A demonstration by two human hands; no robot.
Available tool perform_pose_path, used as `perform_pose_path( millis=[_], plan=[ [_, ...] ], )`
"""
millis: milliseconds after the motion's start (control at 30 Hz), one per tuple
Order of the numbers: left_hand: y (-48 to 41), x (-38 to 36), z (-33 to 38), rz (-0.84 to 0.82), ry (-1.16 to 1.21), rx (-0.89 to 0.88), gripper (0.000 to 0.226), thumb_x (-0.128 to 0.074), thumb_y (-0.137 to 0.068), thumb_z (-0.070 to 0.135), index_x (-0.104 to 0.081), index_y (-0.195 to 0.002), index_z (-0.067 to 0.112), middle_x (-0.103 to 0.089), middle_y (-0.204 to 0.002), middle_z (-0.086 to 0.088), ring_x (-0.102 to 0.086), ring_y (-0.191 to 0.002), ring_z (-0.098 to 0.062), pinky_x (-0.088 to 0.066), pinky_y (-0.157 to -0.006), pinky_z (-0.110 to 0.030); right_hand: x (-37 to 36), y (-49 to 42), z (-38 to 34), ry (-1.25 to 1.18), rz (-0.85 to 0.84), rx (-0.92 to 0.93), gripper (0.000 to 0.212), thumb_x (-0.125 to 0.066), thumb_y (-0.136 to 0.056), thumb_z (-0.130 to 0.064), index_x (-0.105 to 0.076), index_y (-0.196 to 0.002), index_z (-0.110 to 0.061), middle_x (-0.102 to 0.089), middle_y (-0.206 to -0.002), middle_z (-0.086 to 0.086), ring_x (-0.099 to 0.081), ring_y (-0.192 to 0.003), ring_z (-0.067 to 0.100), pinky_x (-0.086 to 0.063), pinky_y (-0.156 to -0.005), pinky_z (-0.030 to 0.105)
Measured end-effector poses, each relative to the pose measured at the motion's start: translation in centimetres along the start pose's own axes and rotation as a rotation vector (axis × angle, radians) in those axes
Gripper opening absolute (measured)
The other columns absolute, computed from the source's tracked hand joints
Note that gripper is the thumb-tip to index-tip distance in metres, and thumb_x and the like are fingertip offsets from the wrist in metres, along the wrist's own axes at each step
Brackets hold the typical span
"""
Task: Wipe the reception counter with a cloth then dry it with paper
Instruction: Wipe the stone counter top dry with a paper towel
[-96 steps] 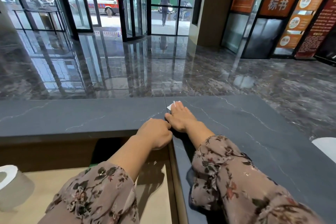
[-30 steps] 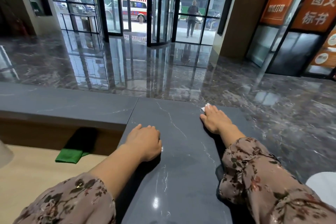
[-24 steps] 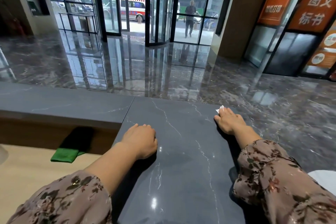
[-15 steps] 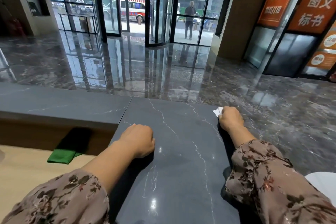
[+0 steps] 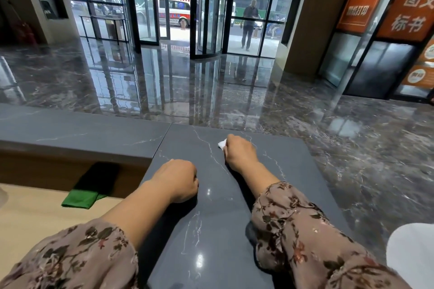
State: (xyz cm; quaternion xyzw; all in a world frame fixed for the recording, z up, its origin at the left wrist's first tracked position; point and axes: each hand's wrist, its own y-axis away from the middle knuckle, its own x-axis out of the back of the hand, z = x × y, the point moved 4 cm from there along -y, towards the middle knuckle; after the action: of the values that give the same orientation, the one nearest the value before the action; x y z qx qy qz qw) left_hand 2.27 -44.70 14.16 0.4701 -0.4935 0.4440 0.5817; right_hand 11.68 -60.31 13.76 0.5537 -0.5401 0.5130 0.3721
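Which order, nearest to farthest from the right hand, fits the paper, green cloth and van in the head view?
1. Paper, held in the right hand itself.
2. Green cloth, to the left on the wooden desk.
3. Van, far ahead, outdoors.

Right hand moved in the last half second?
Yes. The right hand, gripping the paper, slid left across the counter, closer to the slab seam.

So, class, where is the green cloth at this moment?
In the head view the green cloth lies at left on the pale desk, just below the grey counter, left of the left hand.
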Motion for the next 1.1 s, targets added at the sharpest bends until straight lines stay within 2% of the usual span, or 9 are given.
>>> perform_pose_path(
  millis=[100,233,367,533,633,800,967,1100],
  plan=[
    [-0.2,0.0,-0.2,-0.026,0.01,0.026,0.03,-0.041,-0.092,0.031,-0.063,-0.101,0.014,-0.064,-0.112,-0.009,-0.058,-0.103,-0.031,-0.048,-0.088,-0.036,0.7,0.2,0.9,0.08,-0.011,0.043,0.018,-0.044,-0.093,-0.009,-0.047,-0.111,-0.006,-0.058,-0.116,0.014,-0.056,-0.103,0.035,-0.037,-0.074,0.036],
    [-0.1,0.0,0.0,-0.04,0.021,0.016,0.029,-0.043,-0.093,0.029,-0.063,-0.106,0.015,-0.063,-0.113,-0.008,-0.059,-0.102,-0.03,-0.05,-0.087,-0.036,2.7,0.7,7.8,0.148,0.034,-0.158,0.026,-0.041,-0.092,-0.005,-0.046,-0.117,-0.003,-0.058,-0.121,0.018,-0.056,-0.11,0.037,-0.043,-0.083,0.037],
    [0.1,-0.1,-0.1,-0.053,0.015,-0.037,0.032,-0.042,-0.096,0.029,-0.058,-0.118,0.012,-0.056,-0.125,-0.009,-0.054,-0.114,-0.028,-0.046,-0.097,-0.039,4.2,2.6,13.4,0.177,0.067,-0.344,0.024,-0.042,-0.097,-0.011,-0.045,-0.119,-0.001,-0.059,-0.12,0.022,-0.057,-0.11,0.039,-0.045,-0.084,0.04],
    [0.3,-0.4,-0.4,-0.061,0.021,-0.059,0.037,-0.041,-0.097,0.029,-0.052,-0.127,0.012,-0.049,-0.136,-0.009,-0.047,-0.126,-0.028,-0.041,-0.104,-0.039,4.7,4.9,14.7,0.173,0.056,-0.473,0.027,-0.047,-0.094,-0.008,-0.046,-0.12,0.0,-0.059,-0.12,0.021,-0.057,-0.111,0.037,-0.044,-0.083,0.037],
    [0.4,-0.3,-0.5,-0.079,0.044,-0.074,0.04,-0.041,-0.098,0.029,-0.049,-0.132,0.011,-0.045,-0.141,-0.01,-0.042,-0.132,-0.028,-0.038,-0.108,-0.039,4.5,6.4,12.8,0.161,0.042,-0.499,0.027,-0.048,-0.09,-0.002,-0.046,-0.117,-0.001,-0.06,-0.118,0.02,-0.058,-0.11,0.037,-0.045,-0.082,0.036],
    [1.9,-0.1,-0.9,-0.087,0.145,-0.095,0.046,-0.038,-0.101,0.025,-0.037,-0.144,0.007,-0.031,-0.153,-0.011,-0.03,-0.141,-0.028,-0.028,-0.115,-0.04,3.3,8.7,5.2,0.087,0.032,-0.401,0.025,-0.049,-0.09,-0.003,-0.046,-0.115,-0.003,-0.06,-0.116,0.017,-0.058,-0.108,0.035,-0.045,-0.079,0.036],
    [4.8,1.0,-3.4,0.003,0.32,-0.063,0.037,-0.04,-0.099,0.016,-0.053,-0.13,0.003,-0.052,-0.138,-0.013,-0.046,-0.128,-0.028,-0.036,-0.106,-0.033,1.8,10.5,-4.3,0.031,0.002,-0.243,0.024,-0.045,-0.095,-0.006,-0.044,-0.119,-0.004,-0.058,-0.119,0.015,-0.057,-0.11,0.034,-0.044,-0.08,0.035],
    [7.6,1.4,-6.5,0.06,0.416,0.03,0.034,-0.042,-0.098,0.014,-0.055,-0.127,0.001,-0.055,-0.135,-0.014,-0.048,-0.127,-0.029,-0.037,-0.103,-0.031,-0.4,11.8,-13.3,-0.031,-0.018,-0.055,0.025,-0.037,-0.101,-0.014,-0.044,-0.123,-0.004,-0.056,-0.124,0.016,-0.056,-0.112,0.036,-0.044,-0.086,0.04]
  ],
)
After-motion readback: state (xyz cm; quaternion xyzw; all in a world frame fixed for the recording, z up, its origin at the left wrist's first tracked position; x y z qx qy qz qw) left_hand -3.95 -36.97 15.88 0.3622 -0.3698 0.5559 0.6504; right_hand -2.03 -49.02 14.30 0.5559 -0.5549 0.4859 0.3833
